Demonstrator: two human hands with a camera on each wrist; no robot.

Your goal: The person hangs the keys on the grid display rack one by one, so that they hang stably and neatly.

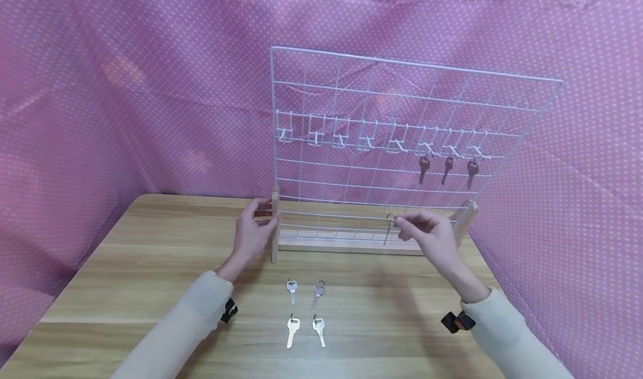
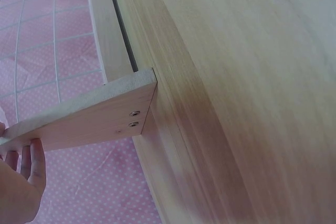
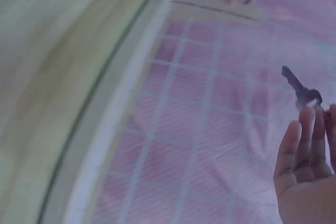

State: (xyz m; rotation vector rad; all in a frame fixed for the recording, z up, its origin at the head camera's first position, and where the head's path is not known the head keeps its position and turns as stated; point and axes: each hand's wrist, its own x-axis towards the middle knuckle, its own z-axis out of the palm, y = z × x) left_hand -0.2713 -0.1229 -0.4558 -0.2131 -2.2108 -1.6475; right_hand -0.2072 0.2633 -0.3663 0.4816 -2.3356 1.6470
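My right hand (image 1: pixel 429 236) pinches a key (image 3: pixel 298 87) by its ring, in front of the lower part of a white wire grid rack (image 1: pixel 351 169). The key hangs down from the fingertips. At the rack's left end, my left hand (image 1: pixel 255 231) holds the wooden side post (image 2: pixel 89 114) between thumb and fingers. Three dark keys (image 1: pixel 424 168) hang from the rightmost hooks of the hook row. The hooks (image 1: pixel 340 140) to their left carry no keys.
On the table (image 1: pixel 166 289) in front of the rack lie several silver keys (image 1: pixel 293 330) with rings. A wooden base bar (image 1: pixel 351 245) joins the rack's posts, the right one (image 1: pixel 465 218) slanting. Pink dotted cloth (image 1: pixel 150 89) hangs behind and at both sides.
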